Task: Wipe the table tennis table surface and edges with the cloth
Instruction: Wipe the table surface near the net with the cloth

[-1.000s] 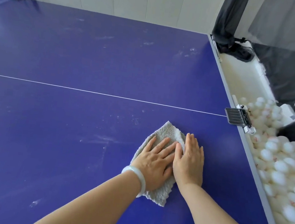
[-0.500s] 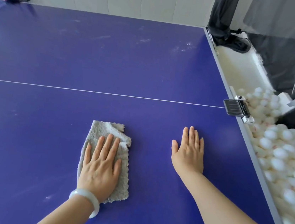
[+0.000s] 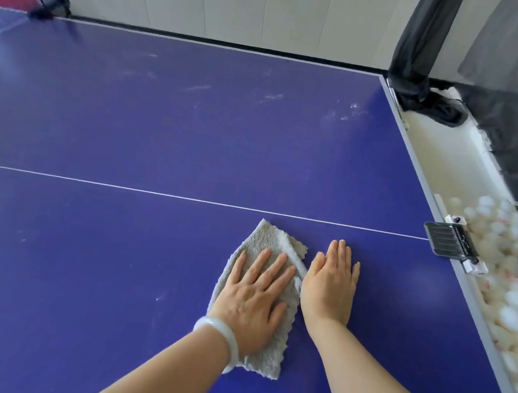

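The grey terry cloth (image 3: 270, 240) lies flat on the blue table tennis table (image 3: 160, 138), low in the centre of the frame and just below the thin white line (image 3: 153, 192) that crosses the surface from side to side. The left hand (image 3: 252, 296) presses on it palm down, its fingers (image 3: 274, 270) straight and slightly spread, gripping nothing. A pale bracelet (image 3: 217, 324) sits on that wrist. One corner of the cloth pokes out above the fingertips and another shows below the wrist.

The right hand (image 3: 329, 286) lies flat on the bare blue surface just to the right of the cloth, its fingers straight and close together. Its thumb side meets the cloth's right border.

To the right of the hands, a black clamp (image 3: 448, 240) grips the table's grey edge (image 3: 480, 324) where the white line ends. Past that edge runs a white trough (image 3: 446, 147), heaped in its lower part with white balls (image 3: 513, 316). Dark fabric (image 3: 426, 99) hangs at the upper right and bunches at the trough's far end.

Pale smudges (image 3: 342, 115) mark the blue surface in the upper part of the frame, with fainter scuffs at the lower left. The net (image 3: 1, 1) shows in the upper left corner, with something red behind it. A light panelled wall (image 3: 258, 3) runs across the top.
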The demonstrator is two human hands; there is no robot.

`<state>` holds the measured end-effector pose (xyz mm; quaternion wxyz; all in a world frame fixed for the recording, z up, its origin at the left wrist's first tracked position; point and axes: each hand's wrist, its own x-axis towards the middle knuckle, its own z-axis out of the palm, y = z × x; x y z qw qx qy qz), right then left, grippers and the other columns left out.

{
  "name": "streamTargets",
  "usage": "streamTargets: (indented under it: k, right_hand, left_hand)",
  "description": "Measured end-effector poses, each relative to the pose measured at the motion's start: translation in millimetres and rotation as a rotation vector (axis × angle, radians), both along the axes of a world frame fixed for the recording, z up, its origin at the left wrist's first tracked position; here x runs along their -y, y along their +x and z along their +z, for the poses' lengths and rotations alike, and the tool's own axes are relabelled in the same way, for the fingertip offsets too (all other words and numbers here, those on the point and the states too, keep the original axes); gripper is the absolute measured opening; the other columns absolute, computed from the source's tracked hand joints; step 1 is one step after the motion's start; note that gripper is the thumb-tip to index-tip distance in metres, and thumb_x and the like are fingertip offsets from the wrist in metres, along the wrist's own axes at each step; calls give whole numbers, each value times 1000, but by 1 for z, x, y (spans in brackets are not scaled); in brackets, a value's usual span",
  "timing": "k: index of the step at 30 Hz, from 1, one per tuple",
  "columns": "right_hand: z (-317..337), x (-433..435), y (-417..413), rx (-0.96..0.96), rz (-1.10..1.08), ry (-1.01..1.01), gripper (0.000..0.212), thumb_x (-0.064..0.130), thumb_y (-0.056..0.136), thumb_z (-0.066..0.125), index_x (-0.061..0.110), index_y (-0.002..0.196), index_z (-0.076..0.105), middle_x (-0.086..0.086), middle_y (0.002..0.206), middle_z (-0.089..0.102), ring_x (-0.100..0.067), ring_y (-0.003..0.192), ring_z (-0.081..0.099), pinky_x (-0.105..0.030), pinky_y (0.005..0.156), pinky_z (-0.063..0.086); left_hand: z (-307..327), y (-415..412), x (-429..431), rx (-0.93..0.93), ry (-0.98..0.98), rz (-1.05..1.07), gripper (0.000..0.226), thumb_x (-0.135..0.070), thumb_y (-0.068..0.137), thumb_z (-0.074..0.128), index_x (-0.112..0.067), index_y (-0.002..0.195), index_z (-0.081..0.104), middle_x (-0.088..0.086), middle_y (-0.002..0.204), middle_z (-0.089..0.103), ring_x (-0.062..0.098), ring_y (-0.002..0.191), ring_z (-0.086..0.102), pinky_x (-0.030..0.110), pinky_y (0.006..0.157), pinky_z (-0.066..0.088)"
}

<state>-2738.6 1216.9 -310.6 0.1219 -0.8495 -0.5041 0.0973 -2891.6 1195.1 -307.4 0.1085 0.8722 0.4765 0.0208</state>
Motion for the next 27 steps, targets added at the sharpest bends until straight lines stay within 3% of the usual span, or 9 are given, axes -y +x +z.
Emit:
streamTargets:
  k: [7,11,16,18,22,24,27]
  right_hand:
    - [-3,-1,2,57,4,41,56,38,107,21,13,157,27,-2,166,18,-14,155,10,-36,125,1]
    - [-1,3,5,19,26,35,59,42,107,24,14,158,23,-1,168,13,-12,155,6,-35,126,-2]
    - [-3,1,1,68,25,25,62,47,105,27,18,160,19,-4,168,11,-18,155,7,-40,126,1]
    - [-4,0,1,77,33,32,61,49,105,28,23,159,22,-6,168,13,-19,155,9,-42,126,1]
    - [-3,2,5,24,48,63,56,47,105,28,24,157,31,-7,167,16,-20,154,11,-42,126,1]
    - [-4,2,6,46,62,60,57,47,105,28,23,156,33,-9,167,17,-22,154,12,-44,126,3]
    - [-4,3,3,98,75,16,61,51,103,25,24,158,28,-10,167,14,-23,154,11,-46,126,3]
  left_hand:
    - [-4,49,-77,-116,56,-192,61,-50,101,15,-32,157,-1,-9,165,-11,18,150,-19,51,121,-10]
    - [-4,4,-82,-36,75,91,57,-49,102,13,-34,157,7,-13,165,-3,12,151,-10,45,121,-12]
    - [-2,-49,-70,-3,18,441,59,-51,100,10,-35,157,1,-14,164,-8,12,151,-14,42,120,-16]
    - [0,-14,-53,13,21,386,62,-49,98,5,-32,157,-1,-10,165,-9,17,151,-16,46,120,-16]
    - [-1,28,-17,9,5,42,62,-48,98,2,-33,158,2,-9,165,-5,17,151,-16,46,120,-16]
    - [-1,-8,-24,1,56,56,60,-50,99,6,-35,158,6,-12,165,-1,13,152,-10,43,122,-10]
    - [-7,-94,-33,-42,122,321,60,-52,98,8,-38,157,7,-16,165,1,10,152,-6,43,123,-6]
